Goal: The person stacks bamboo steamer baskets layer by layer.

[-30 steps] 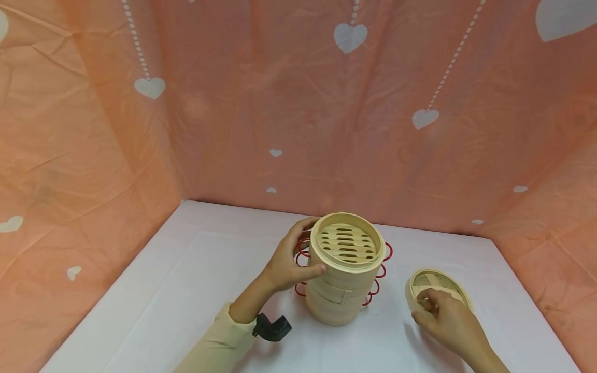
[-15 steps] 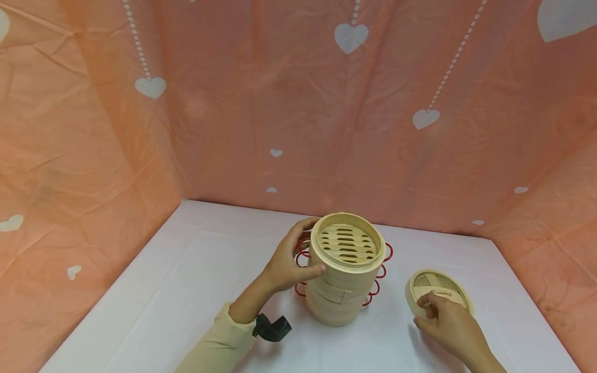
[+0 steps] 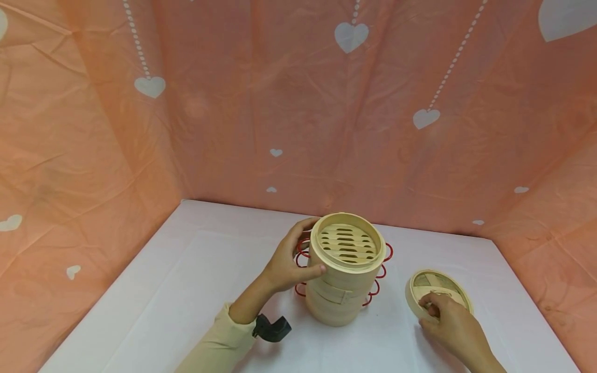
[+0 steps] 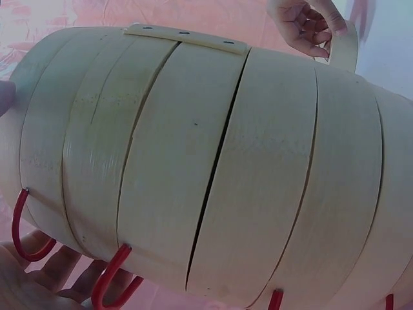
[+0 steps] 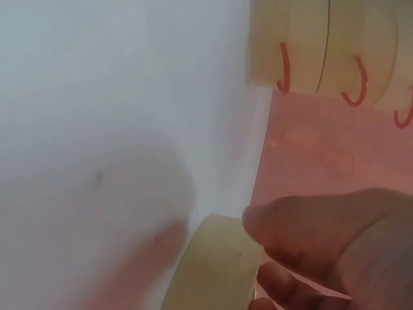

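Observation:
Bamboo steamer baskets point(image 3: 345, 290) stand stacked in the middle of the table, the slatted floor of the top one showing. My left hand point(image 3: 289, 259) grips the stack near its top, the thumb across the front and the fingers behind. In the left wrist view those fingers point(image 4: 58, 278) lie beside the red handle loops point(image 4: 113, 274). To the right is a round bamboo lid point(image 3: 422, 282) with its small handle facing up. My right hand point(image 3: 454, 324) pinches the lid's near rim, fingers curled over it and thumb point(image 5: 303, 219) at the outer wall.
The white tabletop point(image 3: 186, 290) extends around both items. A pink cloth point(image 3: 298, 119) with white hearts hangs behind the table and along its sides. A dark curved wrist mount point(image 3: 272, 328) sits on the left wrist, near the foot of the stack.
The right hand's fingers have shifted slightly toward the near rim of the lid, and the thumb has come nearer its wall. The lid, stack and left hand hold their places.

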Demonstrator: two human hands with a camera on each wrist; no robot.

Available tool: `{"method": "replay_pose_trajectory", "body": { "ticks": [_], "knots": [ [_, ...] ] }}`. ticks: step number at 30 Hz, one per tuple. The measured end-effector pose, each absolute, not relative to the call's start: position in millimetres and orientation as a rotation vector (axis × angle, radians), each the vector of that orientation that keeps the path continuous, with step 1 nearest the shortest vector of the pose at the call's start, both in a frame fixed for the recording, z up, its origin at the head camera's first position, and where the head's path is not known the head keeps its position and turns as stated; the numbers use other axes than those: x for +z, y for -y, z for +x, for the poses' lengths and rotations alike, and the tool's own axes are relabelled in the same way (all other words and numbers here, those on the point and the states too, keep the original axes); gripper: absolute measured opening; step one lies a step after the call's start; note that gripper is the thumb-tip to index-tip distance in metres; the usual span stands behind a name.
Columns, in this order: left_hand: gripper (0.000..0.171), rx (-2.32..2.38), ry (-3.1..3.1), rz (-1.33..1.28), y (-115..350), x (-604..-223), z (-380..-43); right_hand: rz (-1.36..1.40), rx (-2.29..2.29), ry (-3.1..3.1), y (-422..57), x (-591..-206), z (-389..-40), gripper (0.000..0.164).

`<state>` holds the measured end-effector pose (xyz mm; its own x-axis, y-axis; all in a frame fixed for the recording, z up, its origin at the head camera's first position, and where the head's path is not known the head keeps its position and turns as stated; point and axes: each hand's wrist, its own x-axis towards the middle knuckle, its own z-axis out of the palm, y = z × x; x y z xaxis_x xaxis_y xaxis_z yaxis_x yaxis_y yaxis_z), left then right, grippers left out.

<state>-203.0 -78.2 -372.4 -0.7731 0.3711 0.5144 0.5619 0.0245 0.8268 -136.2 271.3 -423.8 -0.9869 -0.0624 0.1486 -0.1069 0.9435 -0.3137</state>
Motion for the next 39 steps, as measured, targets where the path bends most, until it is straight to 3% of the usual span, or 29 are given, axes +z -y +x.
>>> {"method": "replay_pose_trajectory", "body": {
  "ticks": [24,39],
  "knots": [
    [0.081,-1.856,2.11,-0.992,77.2,-374.0,-203.8,0.209,0.446,2.927,-275.9,-431.1,-140.4,0.024],
    [0.091,-1.833,2.122,-0.929,72.7,-374.9,-202.6,0.172,0.46,2.947,-275.2,-430.8,-140.7,0.026]
  ]
}}
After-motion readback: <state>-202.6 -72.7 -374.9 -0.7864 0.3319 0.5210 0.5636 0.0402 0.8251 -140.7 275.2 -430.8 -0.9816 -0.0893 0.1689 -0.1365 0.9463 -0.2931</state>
